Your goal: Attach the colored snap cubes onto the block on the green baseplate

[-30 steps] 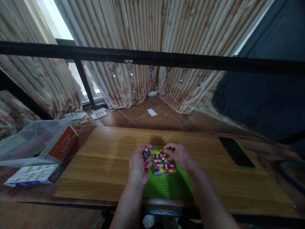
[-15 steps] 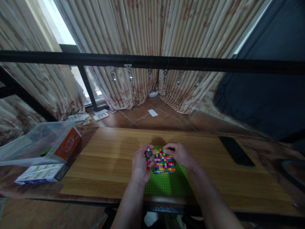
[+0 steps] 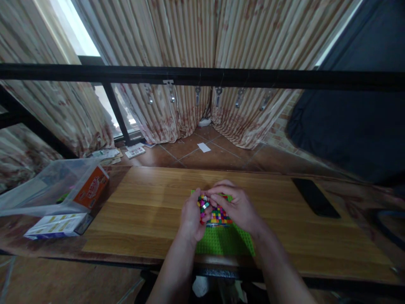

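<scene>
A green studded baseplate (image 3: 224,242) lies on the wooden table (image 3: 152,211) near its front edge. On it stands a square block of many-coloured small bricks (image 3: 220,216). My left hand (image 3: 192,217) is closed around a handful of small coloured bricks (image 3: 203,203) just left of the block. My right hand (image 3: 237,207) reaches across the block's top, its fingertips pinched at the bricks in my left hand. What the right fingers grip is too small to make out.
A clear plastic bag with an orange box (image 3: 91,188) and a white carton (image 3: 58,226) lie at the table's left end. A black phone (image 3: 315,203) lies at the right. A black rail (image 3: 202,78) crosses in front of curtains.
My right hand moved left from the block's far edge to meet my left hand. The left hand shifted slightly right and up. The camera drifted a little.
</scene>
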### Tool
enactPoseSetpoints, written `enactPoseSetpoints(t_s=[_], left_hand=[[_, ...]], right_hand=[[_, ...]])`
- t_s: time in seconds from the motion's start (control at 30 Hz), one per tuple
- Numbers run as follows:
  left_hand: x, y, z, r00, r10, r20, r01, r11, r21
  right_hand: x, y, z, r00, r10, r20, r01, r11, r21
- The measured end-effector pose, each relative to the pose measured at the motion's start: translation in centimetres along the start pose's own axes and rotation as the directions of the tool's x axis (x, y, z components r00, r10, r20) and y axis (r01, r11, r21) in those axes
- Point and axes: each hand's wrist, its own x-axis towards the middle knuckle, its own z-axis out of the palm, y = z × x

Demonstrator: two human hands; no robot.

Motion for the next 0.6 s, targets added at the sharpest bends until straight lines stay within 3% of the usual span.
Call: enactPoseSetpoints(t_s=[0.2,0.43,0.6], left_hand=[[0.2,0.0,-0.1,0.997,-0.077,-0.029,0.073,0.991,-0.114],[0.4,-0.6,0.0,0.993,0.040,-0.115,-0.043,0.999,-0.026],[0.5,-0.5,0.1,0.989,0.064,-0.134,-0.065,0.998,-0.004]], right_hand=[[-0.3,-0.7,-0.1,0.998,0.000,0.070,0.000,1.000,-0.002],[-0.4,-1.0,0.6,0.994,0.024,0.102,-0.015,0.996,-0.089],[-0.2,-1.5,1.0,0.993,0.048,0.104,-0.039,0.996,-0.083]])
